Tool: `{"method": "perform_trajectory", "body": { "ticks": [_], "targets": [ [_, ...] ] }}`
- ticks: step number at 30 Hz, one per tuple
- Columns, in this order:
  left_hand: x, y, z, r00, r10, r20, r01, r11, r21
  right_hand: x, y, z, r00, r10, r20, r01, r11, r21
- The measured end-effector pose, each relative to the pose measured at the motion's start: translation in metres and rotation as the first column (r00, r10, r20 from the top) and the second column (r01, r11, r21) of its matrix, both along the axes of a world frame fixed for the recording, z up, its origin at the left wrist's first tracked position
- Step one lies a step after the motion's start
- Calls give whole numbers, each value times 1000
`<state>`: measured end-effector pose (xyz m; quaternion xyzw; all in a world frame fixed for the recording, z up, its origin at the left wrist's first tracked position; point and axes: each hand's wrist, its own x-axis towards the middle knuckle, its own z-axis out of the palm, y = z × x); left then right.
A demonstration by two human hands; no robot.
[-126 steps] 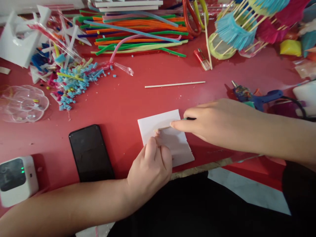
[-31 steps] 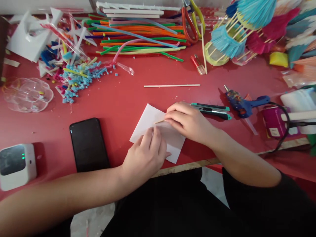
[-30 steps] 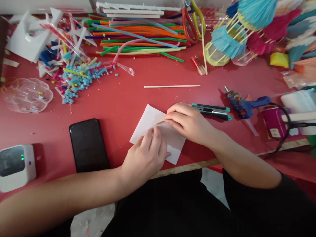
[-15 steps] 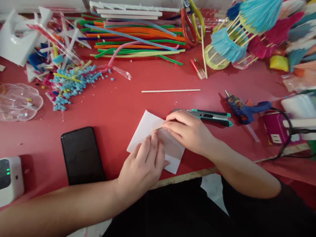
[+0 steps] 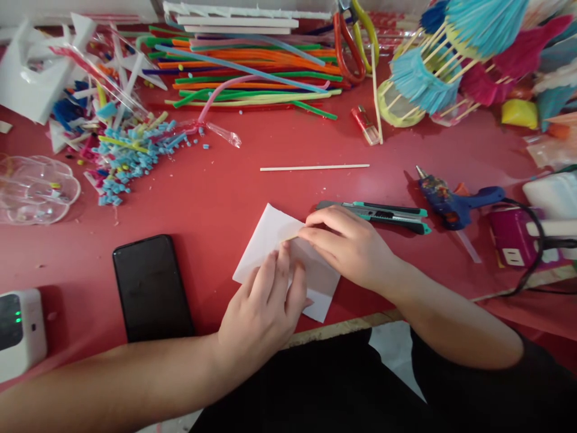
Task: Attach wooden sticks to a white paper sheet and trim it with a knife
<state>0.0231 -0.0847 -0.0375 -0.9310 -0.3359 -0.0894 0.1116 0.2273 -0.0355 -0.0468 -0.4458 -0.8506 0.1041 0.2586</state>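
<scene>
On the red tabletop, near its front edge, lies a square white sheet point(image 5: 258, 251), turned at an angle. My right hand point(image 5: 349, 246) is closed in a pinch on a short, pale yellowish stick point(image 5: 291, 238) over the sheet; most of the stick is hidden by the fingers. My left hand point(image 5: 264, 304) rests on the sheet, fingers stretched out, one fingertip touching or close to the stick's left end. A box cutter point(image 5: 383, 213) with green and black parts lies just behind my right hand. Farther back is a longer thin wooden stick point(image 5: 314, 168).
A black phone point(image 5: 153, 288) lies left of my hands. To the right are a blue glue gun point(image 5: 455, 198) and its cord. Pipe cleaners point(image 5: 252, 66), pliers point(image 5: 349, 48), blue foam scraps point(image 5: 121, 162) and paper umbrella-like crafts point(image 5: 424, 84) line the back.
The camera view has shifted slightly. Both hands stay over the sheet, with the stick still in my right fingers; the left thumb side looks slightly more spread.
</scene>
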Motion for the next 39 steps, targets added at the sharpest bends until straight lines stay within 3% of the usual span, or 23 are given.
{"method": "perform_trajectory", "body": {
  "ticks": [17, 24, 39],
  "targets": [
    [2, 5, 3, 999, 40, 32, -38, 997, -70, 1, 0, -2, 1000, -5, -6, 5, 999, 32],
    [2, 3, 6, 999, 44, 32, -41, 997, -71, 9, 3, 1, 999, -29, -43, 27, 999, -39],
    [2, 3, 5, 999, 48, 16, -47, 997, -64, 6, 3, 0, 999, -4, -53, 1, 998, -64]
  ]
}}
